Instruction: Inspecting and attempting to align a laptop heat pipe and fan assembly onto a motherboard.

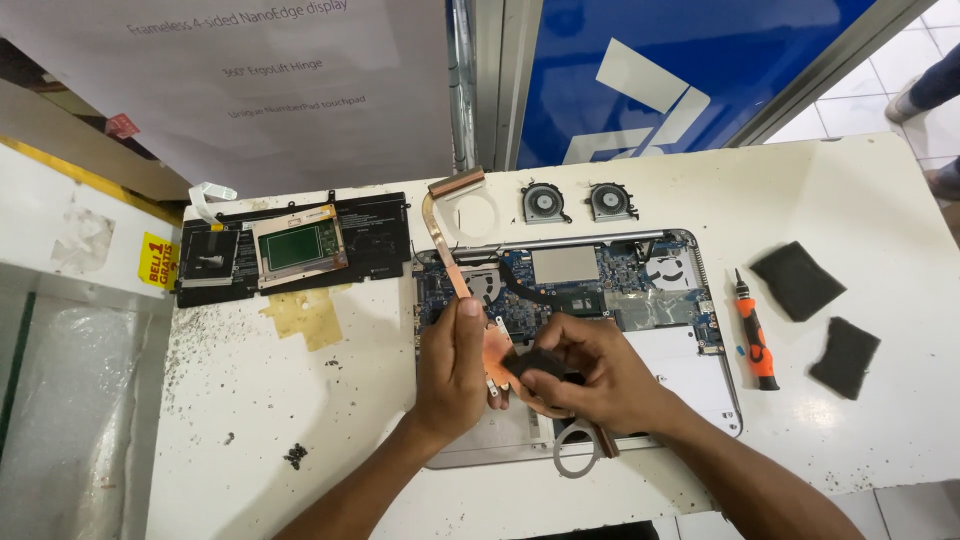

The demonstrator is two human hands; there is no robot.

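An opened laptop base (690,385) lies on the white table (300,400) with its circuit board (610,290) exposed. My left hand (452,362) grips a copper heat pipe assembly (440,232) near its flat plate, above the laptop. One end of the pipe reaches up to a fin block (458,183), another loop (575,450) hangs over the front edge. My right hand (590,375) presses a small dark pad (535,362) against the copper plate.
Two small round fans (545,202) (610,200) lie behind the laptop. A black flat battery panel with a green board (295,247) lies at the left. An orange screwdriver (755,335) and two dark cloth squares (797,280) (845,357) lie at the right. Screws (296,456) sit near the front left.
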